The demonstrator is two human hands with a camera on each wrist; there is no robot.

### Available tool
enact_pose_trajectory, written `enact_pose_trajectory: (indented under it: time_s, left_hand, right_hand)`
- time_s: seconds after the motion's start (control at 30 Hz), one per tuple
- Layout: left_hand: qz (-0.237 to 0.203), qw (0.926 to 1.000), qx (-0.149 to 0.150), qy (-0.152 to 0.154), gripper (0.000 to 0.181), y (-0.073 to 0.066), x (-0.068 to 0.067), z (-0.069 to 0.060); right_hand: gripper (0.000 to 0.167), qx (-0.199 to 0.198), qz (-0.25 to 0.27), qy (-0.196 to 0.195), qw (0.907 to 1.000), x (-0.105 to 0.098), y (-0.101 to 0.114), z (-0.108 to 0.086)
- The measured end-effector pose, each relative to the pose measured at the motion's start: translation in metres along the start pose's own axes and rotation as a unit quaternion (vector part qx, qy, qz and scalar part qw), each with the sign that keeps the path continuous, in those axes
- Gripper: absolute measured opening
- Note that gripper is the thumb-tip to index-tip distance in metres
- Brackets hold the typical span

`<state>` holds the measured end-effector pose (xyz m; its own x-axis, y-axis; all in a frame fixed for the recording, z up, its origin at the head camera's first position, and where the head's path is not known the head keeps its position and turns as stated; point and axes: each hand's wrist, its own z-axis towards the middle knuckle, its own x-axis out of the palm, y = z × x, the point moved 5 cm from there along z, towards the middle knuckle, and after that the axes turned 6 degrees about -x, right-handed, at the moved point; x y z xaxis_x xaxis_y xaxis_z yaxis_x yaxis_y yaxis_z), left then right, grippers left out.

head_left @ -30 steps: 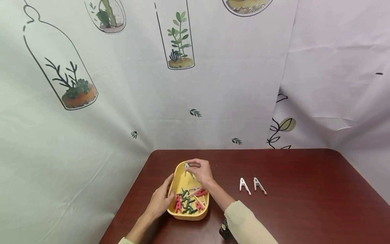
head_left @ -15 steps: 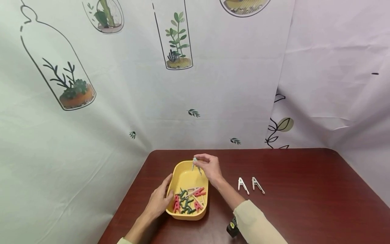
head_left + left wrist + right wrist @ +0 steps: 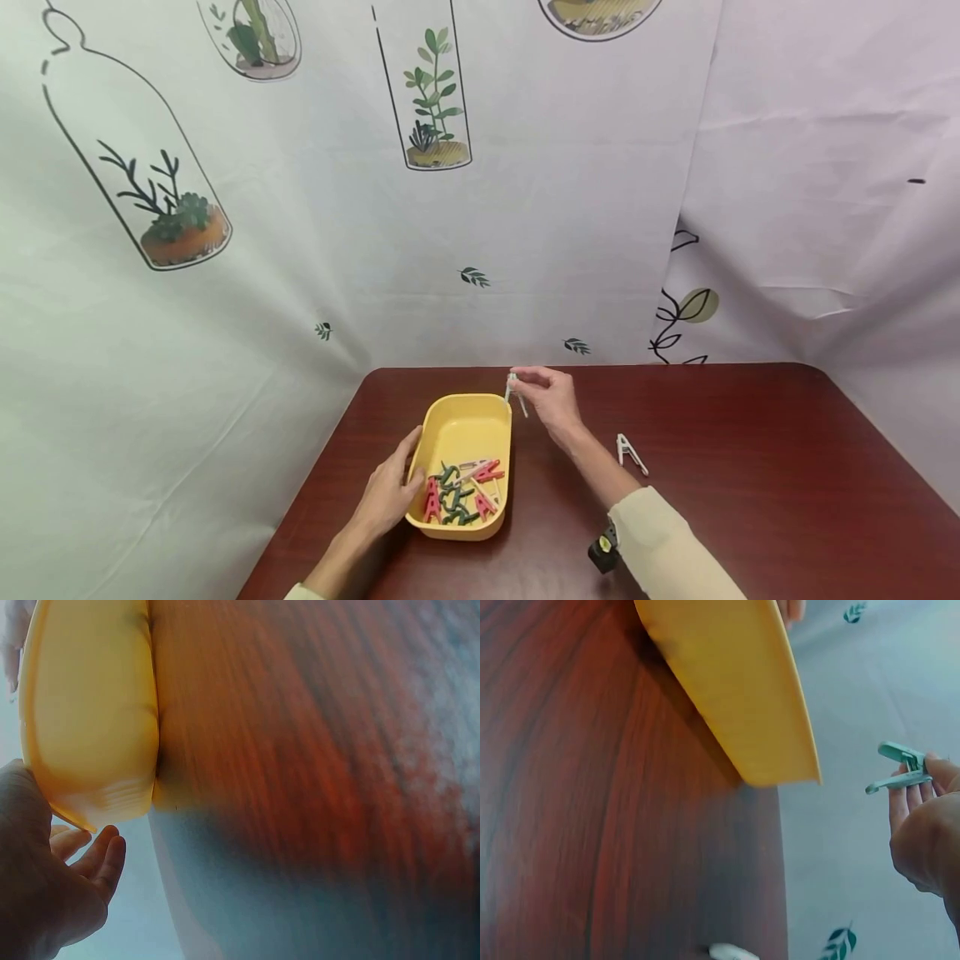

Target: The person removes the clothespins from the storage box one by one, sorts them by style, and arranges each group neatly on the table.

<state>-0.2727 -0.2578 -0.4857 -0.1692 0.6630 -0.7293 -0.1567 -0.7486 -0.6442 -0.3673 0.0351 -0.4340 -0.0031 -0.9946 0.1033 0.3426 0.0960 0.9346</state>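
Note:
My right hand [image 3: 553,403] pinches a pale green A-shaped clothespin [image 3: 906,766] above the far right corner of the yellow plastic tub [image 3: 465,429], its legs pointing down in the head view. The tub stands on the table. My left hand [image 3: 388,487] grips its left wall, thumb over the rim and fingers outside; the left wrist view shows these fingers [image 3: 101,859] bent by the tub's edge. In the tub's near half lie red clothespins [image 3: 432,500], dark green clips [image 3: 456,500] and pale pink ones, jumbled together.
A white clothespin [image 3: 632,454] lies on the dark red-brown table [image 3: 735,467] to the right of my right forearm. Behind the table hangs a pale printed cloth [image 3: 555,208]. A black device [image 3: 603,550] sits at my right wrist.
My right hand has carried the pale green clothespin from above the tub's inside rightward to its far right corner. The forearm now covers one of the two white clothespins. The left hand keeps its place.

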Motion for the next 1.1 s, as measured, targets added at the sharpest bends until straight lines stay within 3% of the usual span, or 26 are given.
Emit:
enact_pose_trajectory:
  time_s: [0.53,0.73,1.1]
  left_hand:
    - [0.005,1.0000,0.000,-0.001,0.070,-0.001,0.000,0.000]
    - [0.007,1.0000,0.003,-0.001,0.070,-0.001,-0.001,0.000]
    - [0.012,0.9999,0.006,-0.003,0.070,0.000,-0.001,0.000]
  right_hand:
    - [0.032,-0.002,-0.025,-0.033,0.9991,-0.069,0.017,0.008]
    - [0.035,-0.008,-0.013,-0.039,0.9991,-0.090,0.023,0.006]
    - [0.040,0.006,-0.057,-0.056,0.9968,-0.143,0.021,-0.008]
